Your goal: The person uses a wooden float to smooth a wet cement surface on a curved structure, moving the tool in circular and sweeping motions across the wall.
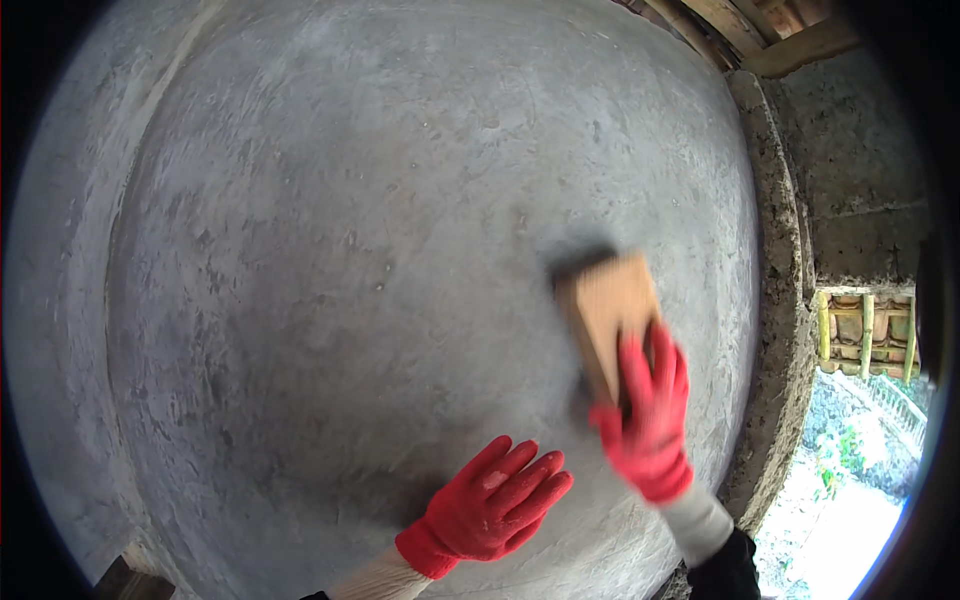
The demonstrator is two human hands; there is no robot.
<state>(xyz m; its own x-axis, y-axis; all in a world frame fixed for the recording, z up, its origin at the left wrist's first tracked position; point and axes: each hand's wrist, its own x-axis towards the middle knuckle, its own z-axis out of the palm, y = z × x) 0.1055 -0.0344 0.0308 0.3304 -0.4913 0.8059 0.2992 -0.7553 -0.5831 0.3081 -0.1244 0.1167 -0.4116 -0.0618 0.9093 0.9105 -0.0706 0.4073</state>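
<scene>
A grey plastered wall [330,200] fills most of the view, its surface mottled with darker patches and small pits. My right hand [650,420], in a red glove, grips a wooden block [612,300] whose face lies toward the wall; block and hand are slightly blurred. Whether the block has a handle is hidden by my fingers. Lower and to the left, my left hand [490,505] wears a matching red glove with pale smudges. Its fingers are stretched out close to the wall, holding nothing; I cannot tell whether it touches.
At the right, the wall ends at a rough concrete edge [785,400]. Beyond it are a bright outdoor area [840,500] and a tiled roof [868,335]. Wooden beams [735,25] cross the upper right. A raised vertical seam [120,230] runs down the left side.
</scene>
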